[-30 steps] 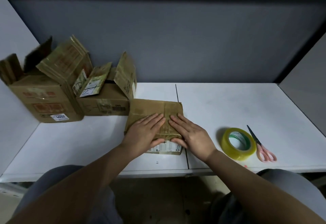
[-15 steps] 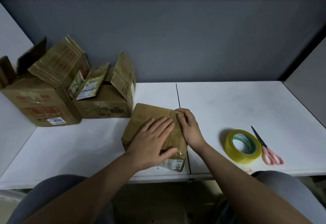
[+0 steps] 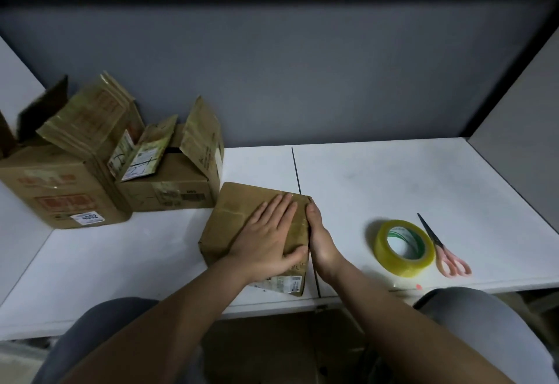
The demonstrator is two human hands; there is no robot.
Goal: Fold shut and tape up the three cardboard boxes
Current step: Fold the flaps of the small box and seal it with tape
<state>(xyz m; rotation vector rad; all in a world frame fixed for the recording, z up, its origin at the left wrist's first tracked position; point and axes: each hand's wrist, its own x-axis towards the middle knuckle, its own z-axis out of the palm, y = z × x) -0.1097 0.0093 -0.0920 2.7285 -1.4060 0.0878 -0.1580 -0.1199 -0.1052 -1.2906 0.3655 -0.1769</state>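
Now, near the desk's front edge, the left hand presses flat on the small box while the right hand braces its side with straight fingers, so steady pressure should help the tape bond.

One head view looks forward and down from close above the hands, facing the wall beyond them.

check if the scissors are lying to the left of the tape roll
No, the scissors lie to the right of the tape roll.

Closed box centre; two open boxes behind-left; tape roll and scissors right.
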